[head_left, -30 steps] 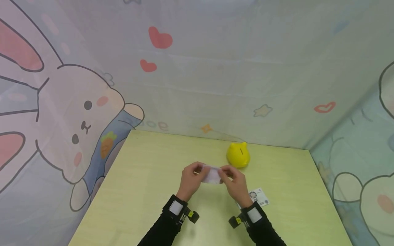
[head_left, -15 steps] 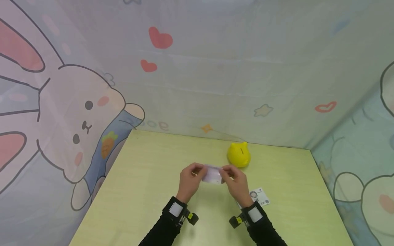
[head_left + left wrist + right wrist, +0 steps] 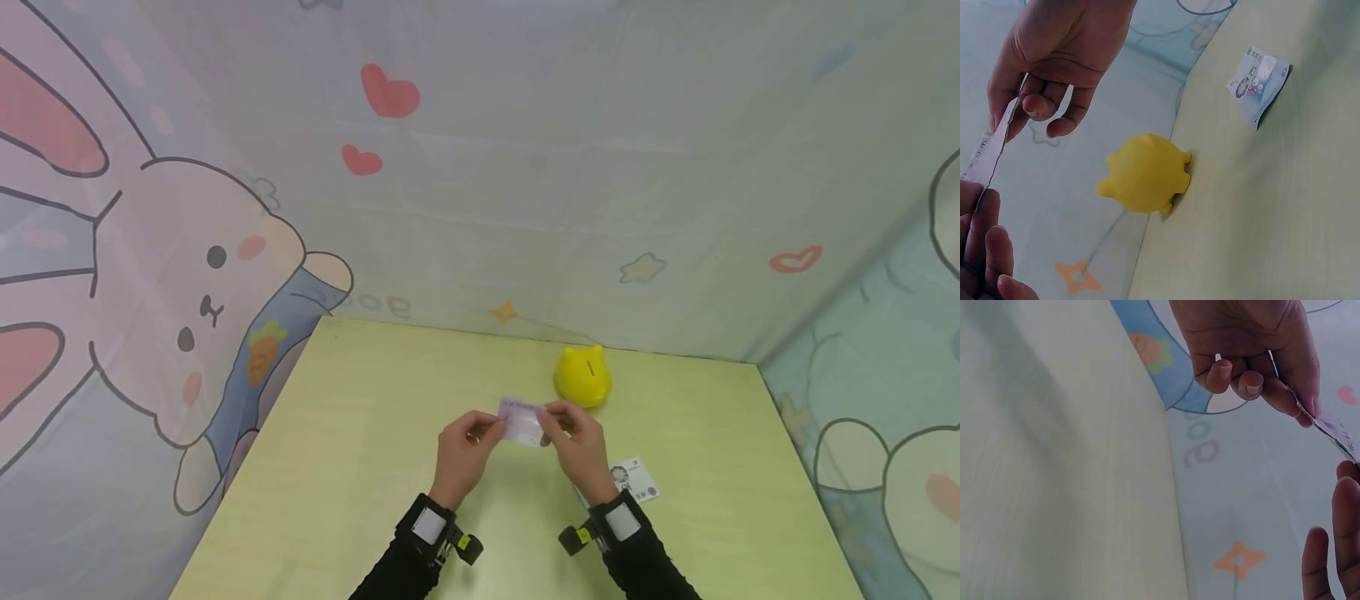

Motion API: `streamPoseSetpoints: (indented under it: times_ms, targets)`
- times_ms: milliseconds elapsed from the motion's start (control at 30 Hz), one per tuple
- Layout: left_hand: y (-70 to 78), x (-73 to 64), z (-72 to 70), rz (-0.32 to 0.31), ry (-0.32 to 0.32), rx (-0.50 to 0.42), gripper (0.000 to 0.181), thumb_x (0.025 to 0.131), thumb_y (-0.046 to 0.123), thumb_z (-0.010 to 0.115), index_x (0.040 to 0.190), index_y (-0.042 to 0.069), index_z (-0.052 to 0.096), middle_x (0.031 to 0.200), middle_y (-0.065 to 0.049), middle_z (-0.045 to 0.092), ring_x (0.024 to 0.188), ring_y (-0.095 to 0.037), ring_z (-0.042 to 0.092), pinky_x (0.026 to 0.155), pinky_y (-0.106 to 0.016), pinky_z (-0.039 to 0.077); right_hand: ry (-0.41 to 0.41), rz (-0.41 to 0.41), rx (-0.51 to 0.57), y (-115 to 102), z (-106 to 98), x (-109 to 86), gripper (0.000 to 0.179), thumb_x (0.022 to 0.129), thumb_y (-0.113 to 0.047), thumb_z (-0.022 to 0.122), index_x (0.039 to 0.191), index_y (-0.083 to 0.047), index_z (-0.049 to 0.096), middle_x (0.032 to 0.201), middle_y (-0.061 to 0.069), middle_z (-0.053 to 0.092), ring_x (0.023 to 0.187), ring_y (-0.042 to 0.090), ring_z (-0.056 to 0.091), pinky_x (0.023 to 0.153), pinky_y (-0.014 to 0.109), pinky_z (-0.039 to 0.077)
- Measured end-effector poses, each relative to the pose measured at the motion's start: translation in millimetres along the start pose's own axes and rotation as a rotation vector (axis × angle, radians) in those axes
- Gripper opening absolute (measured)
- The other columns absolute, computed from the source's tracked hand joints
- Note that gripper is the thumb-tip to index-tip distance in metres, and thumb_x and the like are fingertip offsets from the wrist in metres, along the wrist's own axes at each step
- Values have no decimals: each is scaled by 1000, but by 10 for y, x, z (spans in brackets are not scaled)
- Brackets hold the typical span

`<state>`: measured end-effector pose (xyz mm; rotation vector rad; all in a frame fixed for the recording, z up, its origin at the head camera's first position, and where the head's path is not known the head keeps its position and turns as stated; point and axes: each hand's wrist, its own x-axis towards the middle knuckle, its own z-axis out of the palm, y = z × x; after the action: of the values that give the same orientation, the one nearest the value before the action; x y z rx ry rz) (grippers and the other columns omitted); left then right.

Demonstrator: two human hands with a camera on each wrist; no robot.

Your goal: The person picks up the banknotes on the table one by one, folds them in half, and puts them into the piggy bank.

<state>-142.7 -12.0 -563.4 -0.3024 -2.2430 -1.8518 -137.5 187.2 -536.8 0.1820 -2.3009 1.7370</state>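
Observation:
Between both hands, above the table, a small purplish banknote point(image 3: 522, 422) is stretched flat. My left hand point(image 3: 461, 458) pinches its left edge between thumb and fingers. The right hand point(image 3: 579, 450) pinches the opposite edge in the same way. Seen from the left wrist, the held banknote point(image 3: 991, 150) appears nearly edge-on, with print along its border. Just behind the right hand stands a yellow piggy bank point(image 3: 583, 379) with a slot on its back. A second banknote point(image 3: 636, 481), greyish and marked 10, lies on the table, partly hidden by the right wrist.
The pale yellow table point(image 3: 360, 400) ends at the back against a printed cloth backdrop point(image 3: 487, 208), which also rises along both sides. The piggy bank is close to that rear edge. Each wrist carries a strapped-on camera point(image 3: 469, 548).
My left fingers have slid lower along the banknote's edge, baring its upper left corner. The banknote has shifted slightly right. The right hand has barely moved, and the piggy bank stays put.

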Motion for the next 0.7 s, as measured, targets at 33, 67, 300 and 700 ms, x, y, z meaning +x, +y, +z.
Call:
streamPoseSetpoints:
  times_ms: [33, 67, 300, 700]
  targets:
    - [-6, -14, 1, -3, 5, -7, 14, 99, 27, 79, 103, 14, 80, 93, 2, 76, 82, -10, 63, 73, -24, 48, 1, 1, 4, 0, 1, 1, 12, 105, -11, 68, 110, -1, 71, 94, 14, 73, 72, 16, 63, 65, 23, 52]
    - [-15, -30, 3, -6, 11, -12, 14, 99, 27, 79, 103, 14, 81, 92, 2, 76, 82, -10, 63, 73, -24, 48, 2, 5, 6, 0, 2, 0, 12, 105, -11, 68, 110, -1, 71, 93, 13, 73, 72, 16, 63, 65, 23, 52]
    - [-57, -138, 29, -32, 77, -49, 13, 98, 31, 80, 101, 18, 80, 91, 5, 76, 80, -10, 65, 72, -25, 52, 16, 39, 21, -7, 23, -8, 13, 105, -13, 70, 110, -2, 71, 87, 11, 72, 70, 16, 62, 62, 24, 50]
    - [48, -168, 151, 5, 242, -126, 7, 97, 22, 82, 100, 17, 81, 90, 1, 75, 78, -11, 64, 72, -25, 51, 5, 62, 92, 53, 102, -43, 11, 105, -12, 70, 108, -2, 70, 83, 10, 70, 68, 18, 62, 61, 23, 50]
